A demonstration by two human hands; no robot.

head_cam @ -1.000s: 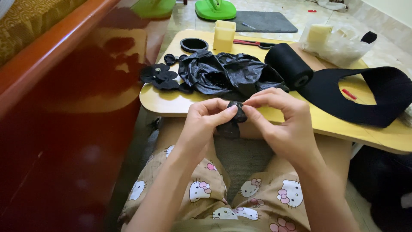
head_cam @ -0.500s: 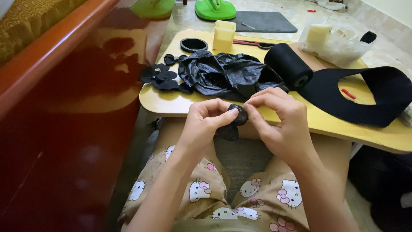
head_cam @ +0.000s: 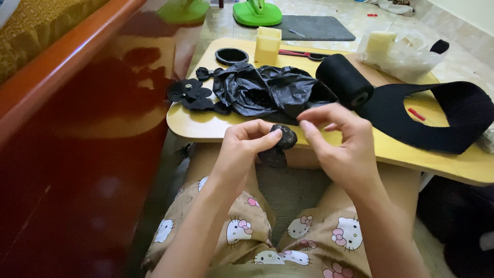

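Observation:
My left hand (head_cam: 241, 150) pinches a small black fabric piece (head_cam: 280, 144) between thumb and fingers, just in front of the low yellow table (head_cam: 206, 126). My right hand (head_cam: 342, 144) hovers right beside it with fingers apart, its fingertips close to the piece but not gripping it. Behind the hands, on the table, lie a crumpled black plastic bag (head_cam: 267, 90), a roll of black fabric (head_cam: 345, 80) with its strip (head_cam: 453, 116) unrolled to the right, and finished black fabric flowers (head_cam: 190, 95).
A red wooden bed frame (head_cam: 67, 128) runs along the left. On the table's far side stand a yellow block (head_cam: 268, 45), a black ring (head_cam: 231, 55), scissors (head_cam: 301, 53) and a clear bag (head_cam: 406, 51). A green object (head_cam: 257, 11) sits on the floor.
My right hand has let go of the black piece and opened, drawing slightly to the right. The left hand keeps holding the piece, now turned up more.

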